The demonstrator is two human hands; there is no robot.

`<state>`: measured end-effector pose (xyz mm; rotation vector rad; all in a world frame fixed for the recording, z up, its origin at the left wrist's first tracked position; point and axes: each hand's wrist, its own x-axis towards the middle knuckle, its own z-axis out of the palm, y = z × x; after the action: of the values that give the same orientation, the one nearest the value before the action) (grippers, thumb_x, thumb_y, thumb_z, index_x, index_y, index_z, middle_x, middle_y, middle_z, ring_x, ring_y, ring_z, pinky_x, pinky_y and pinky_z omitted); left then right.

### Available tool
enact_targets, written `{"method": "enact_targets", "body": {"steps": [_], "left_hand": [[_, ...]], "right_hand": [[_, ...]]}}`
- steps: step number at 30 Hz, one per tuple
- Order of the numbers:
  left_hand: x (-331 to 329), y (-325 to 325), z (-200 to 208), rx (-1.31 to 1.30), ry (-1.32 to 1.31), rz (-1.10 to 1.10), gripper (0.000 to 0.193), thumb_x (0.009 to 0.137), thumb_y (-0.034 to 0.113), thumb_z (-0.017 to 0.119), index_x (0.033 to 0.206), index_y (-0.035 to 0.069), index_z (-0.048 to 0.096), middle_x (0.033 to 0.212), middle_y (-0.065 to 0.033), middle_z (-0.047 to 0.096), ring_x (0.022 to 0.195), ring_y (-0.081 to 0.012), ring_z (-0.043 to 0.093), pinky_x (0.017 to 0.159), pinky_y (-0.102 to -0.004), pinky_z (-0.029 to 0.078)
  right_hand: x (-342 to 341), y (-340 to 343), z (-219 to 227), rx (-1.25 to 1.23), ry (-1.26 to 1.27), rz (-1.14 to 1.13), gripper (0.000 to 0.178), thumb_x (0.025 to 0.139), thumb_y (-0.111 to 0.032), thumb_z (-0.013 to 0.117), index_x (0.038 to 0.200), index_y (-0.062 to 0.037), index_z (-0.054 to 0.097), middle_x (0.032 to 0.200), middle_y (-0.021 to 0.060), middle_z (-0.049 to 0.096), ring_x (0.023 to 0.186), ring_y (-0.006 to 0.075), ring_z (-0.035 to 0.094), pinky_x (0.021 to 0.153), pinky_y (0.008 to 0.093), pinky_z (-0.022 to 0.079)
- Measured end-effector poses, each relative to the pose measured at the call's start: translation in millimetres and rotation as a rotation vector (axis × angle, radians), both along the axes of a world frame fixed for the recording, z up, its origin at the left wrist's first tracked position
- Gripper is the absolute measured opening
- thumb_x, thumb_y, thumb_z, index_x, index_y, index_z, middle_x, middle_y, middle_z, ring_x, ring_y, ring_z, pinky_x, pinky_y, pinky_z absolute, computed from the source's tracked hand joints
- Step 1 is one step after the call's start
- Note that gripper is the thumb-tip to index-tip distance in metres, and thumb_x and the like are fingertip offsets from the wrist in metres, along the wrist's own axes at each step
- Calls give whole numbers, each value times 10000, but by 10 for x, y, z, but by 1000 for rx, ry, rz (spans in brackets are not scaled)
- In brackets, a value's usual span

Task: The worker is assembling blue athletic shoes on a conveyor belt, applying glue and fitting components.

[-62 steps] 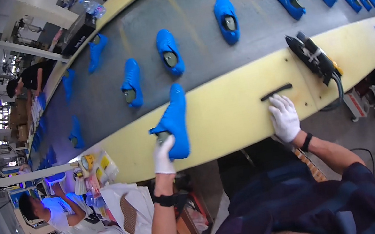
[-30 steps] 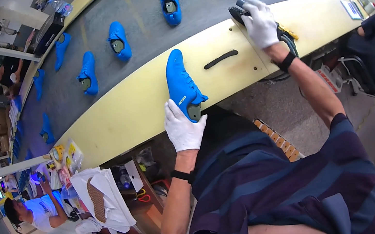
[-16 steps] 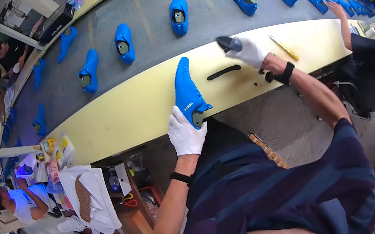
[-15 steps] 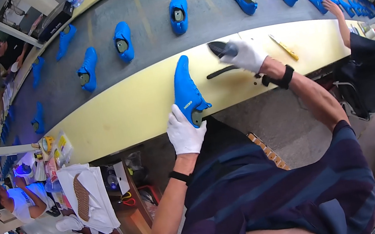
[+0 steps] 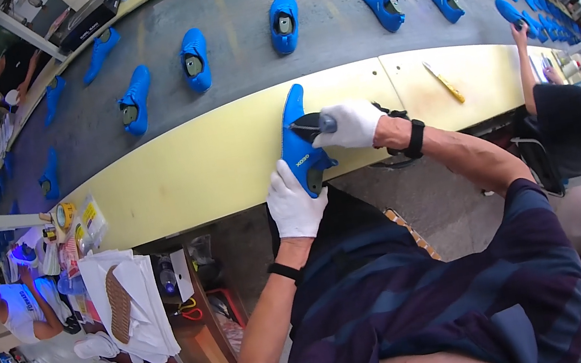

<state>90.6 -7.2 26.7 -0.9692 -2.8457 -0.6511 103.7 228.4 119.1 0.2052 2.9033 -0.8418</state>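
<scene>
My left hand, in a white glove, is closed round the heel end of a blue sneaker. The shoe is tilted over the front edge of the yellow work ledge, toe pointing away from me. In my right hand, also gloved in white, is a dark, pointed tool shaped like a small iron. Its dark part overlaps the sneaker's side near the middle; whether it touches cannot be told. Part of the shoe's upper is hidden behind this tool and my right fingers.
Several blue sneakers stand on the grey conveyor belt beyond the yellow ledge. A yellow utility knife lies to the right. White cloths with a brown sole are at left. A co-worker's hand holds a shoe.
My right hand has brought the dark tool left and toward me, from over the ledge to the sneaker. My left hand keeps the shoe in nearly the same place.
</scene>
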Motion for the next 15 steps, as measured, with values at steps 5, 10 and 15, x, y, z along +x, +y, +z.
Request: {"method": "enact_targets", "body": {"steps": [5, 10, 15], "left_hand": [[-49, 36, 40, -33, -51, 10, 1130, 679, 412, 942, 1518, -61, 352, 1307, -239, 524, 1087, -394, 620, 916, -491, 522], [-81, 169, 179, 41, -113, 14, 1033, 697, 361, 929, 1476, -45, 386, 1247, -268, 581, 1117, -450, 614, 959, -527, 521], [-15, 44, 141, 73, -125, 27, 935, 693, 304, 910, 1423, -20, 424, 1187, -283, 612, 1101, -491, 608, 945, -571, 513]], "right_hand": [[137, 210, -22, -45, 107, -81, 320, 861, -327, 814, 922, -28, 720, 784, 204, 716, 709, 340, 721, 668, 430, 557], [36, -8, 256, 44, 78, 53, 378, 872, -447, 806, 993, -92, 756, 858, 174, 755, 752, 376, 739, 690, 443, 584], [-120, -3, 148, -24, -130, 36, 415, 873, -504, 770, 1037, -123, 791, 921, 195, 762, 871, 396, 743, 809, 466, 577]]}}
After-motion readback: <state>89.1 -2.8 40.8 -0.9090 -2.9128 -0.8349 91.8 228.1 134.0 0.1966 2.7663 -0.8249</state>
